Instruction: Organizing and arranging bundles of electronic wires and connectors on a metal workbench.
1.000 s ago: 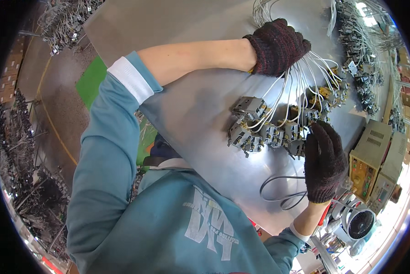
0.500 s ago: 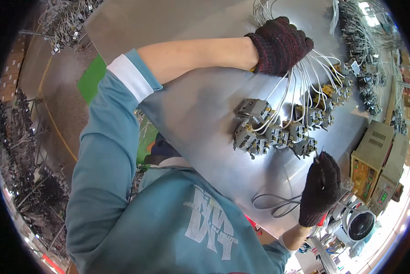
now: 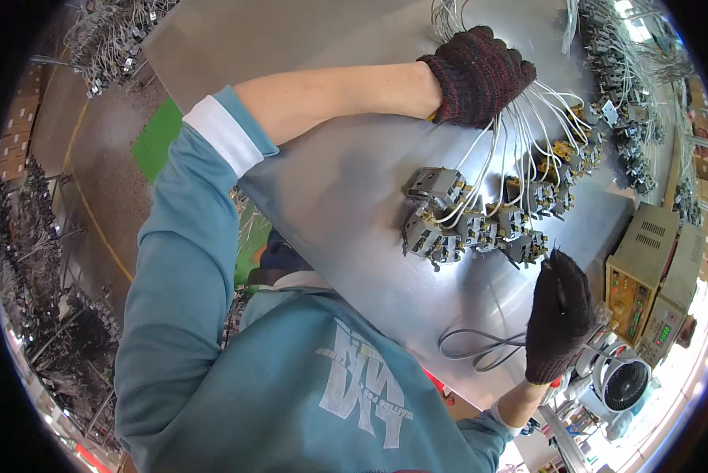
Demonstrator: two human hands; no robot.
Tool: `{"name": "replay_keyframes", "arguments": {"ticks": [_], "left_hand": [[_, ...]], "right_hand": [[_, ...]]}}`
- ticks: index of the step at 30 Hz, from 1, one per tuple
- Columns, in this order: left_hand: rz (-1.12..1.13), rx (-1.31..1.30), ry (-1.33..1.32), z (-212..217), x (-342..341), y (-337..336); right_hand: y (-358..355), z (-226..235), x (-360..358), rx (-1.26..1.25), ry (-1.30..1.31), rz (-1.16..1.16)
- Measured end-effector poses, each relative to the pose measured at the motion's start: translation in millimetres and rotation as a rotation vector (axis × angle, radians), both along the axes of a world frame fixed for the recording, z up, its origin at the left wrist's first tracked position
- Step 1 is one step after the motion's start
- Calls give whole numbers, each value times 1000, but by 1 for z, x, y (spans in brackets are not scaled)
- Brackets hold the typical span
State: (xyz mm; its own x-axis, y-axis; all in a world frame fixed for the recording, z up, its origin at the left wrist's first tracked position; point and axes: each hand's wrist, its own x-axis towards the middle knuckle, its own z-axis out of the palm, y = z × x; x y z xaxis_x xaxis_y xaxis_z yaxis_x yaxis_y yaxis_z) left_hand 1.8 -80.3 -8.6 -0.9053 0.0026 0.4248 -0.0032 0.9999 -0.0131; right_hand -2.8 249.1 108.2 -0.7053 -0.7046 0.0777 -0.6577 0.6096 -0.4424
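Note:
My left hand (image 3: 484, 76), in a dark red-and-black knit glove, is closed round a bundle of white wires (image 3: 522, 126) above the metal table. From the wires' lower ends hang several small grey block-shaped electrical parts with brass-coloured terminals (image 3: 437, 187), clustered on the tabletop. Close to the near right end of that cluster is my right hand (image 3: 559, 319), in a dark glove, its fingers pressed together. A thin dark tip shows at its fingertips, but what it holds is mostly hidden. Beside its wrist a grey cable (image 3: 480, 340) loops over the table.
Two bench instruments (image 3: 642, 272) with lit displays stand at the table's right edge, near a small fan (image 3: 623, 385). More wired parts hang at the far right (image 3: 634, 118) and upper left (image 3: 121, 43). The metal table (image 3: 354, 181) has its edge along my body.
My right hand has moved slightly away from me and to the right. My left hand and the wired parts have shifted a little left and away.

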Motion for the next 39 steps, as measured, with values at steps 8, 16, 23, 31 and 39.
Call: {"name": "replay_keyframes", "arguments": {"ticks": [8,16,23,31,39], "left_hand": [[4,11,5,0,-2,-1],[37,-16,-62,2,0,-1],[26,20,31,0,-2,-3],[13,-15,86,2,-1,-2],[82,49,-141,13,2,2]], "right_hand": [[-3,9,-4,207,380,284],[-2,13,-11,288,460,344],[10,-3,-15,83,341,234],[17,-29,-4,-38,265,139],[16,-9,-14,180,447,335]]}}
